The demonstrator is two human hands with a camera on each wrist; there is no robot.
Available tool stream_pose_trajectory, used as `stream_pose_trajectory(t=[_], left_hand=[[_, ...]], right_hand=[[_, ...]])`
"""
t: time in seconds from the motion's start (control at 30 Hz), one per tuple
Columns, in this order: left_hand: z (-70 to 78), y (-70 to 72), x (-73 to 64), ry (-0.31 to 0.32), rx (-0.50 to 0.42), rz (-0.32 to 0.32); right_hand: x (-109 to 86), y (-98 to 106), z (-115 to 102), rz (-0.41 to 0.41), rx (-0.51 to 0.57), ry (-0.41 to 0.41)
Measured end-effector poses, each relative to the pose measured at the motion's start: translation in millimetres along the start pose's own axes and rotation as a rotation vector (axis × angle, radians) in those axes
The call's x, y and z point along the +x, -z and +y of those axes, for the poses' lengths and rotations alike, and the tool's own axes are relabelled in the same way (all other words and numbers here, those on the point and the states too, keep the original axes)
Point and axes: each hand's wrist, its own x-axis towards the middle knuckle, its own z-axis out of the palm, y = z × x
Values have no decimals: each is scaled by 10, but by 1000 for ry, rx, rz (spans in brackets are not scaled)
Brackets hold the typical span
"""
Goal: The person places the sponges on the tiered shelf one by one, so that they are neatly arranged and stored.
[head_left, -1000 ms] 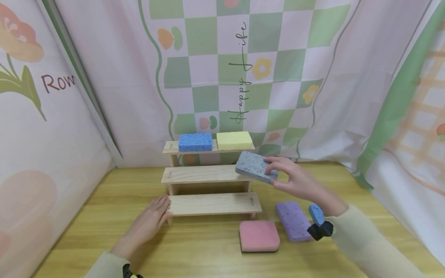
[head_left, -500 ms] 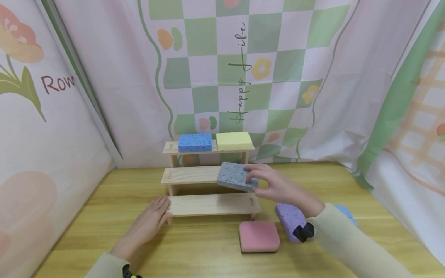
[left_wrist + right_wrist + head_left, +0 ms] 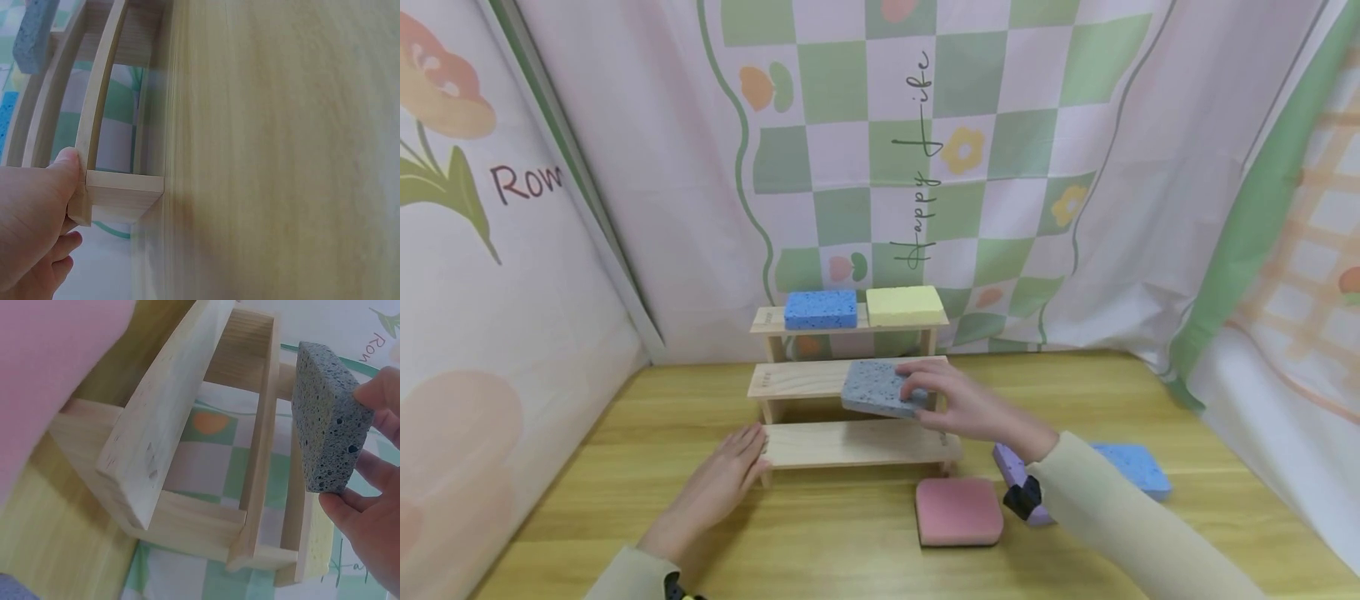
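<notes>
A grey speckled sponge is pinched by its right end between the thumb and fingers of my right hand. It overlaps the middle tier of a three-tier wooden display stand; the right wrist view shows it apart from the boards. My left hand holds the left end of the lowest tier, its thumb on the front edge and its fingers at the board's end. On the top tier lie a blue sponge and a pale yellow sponge, side by side.
A pink sponge with a dark underside lies on the wooden table before the stand. Under the right forearm, a purple sponge is partly hidden. Another blue sponge lies further right. A patterned curtain hangs behind.
My right hand has carried the grey sponge leftward and lower, from the stand's right side to in front of the middle tier. The left hand has stayed in place.
</notes>
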Motion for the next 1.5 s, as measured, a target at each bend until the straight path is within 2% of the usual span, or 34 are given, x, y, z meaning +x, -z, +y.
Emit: stream_pose_trajectory(t=[0.2, 0.6, 1.03, 1.3, 1.5], left_hand=[[0, -1, -3, -7, -1, 19], [-18, -19, -18, -1, -1, 8], [10, 11, -8, 14, -19, -5], [9, 12, -1, 19, -20, -8], [-8, -9, 0, 25, -19, -15]], right_hand=[[135, -90, 17, -2, -7, 41], [416, -252, -9, -48, 10, 53], [631, -377, -2, -73, 5, 23], [762, -406, 45, -98, 85, 6], [806, -421, 70, -125, 89, -42]])
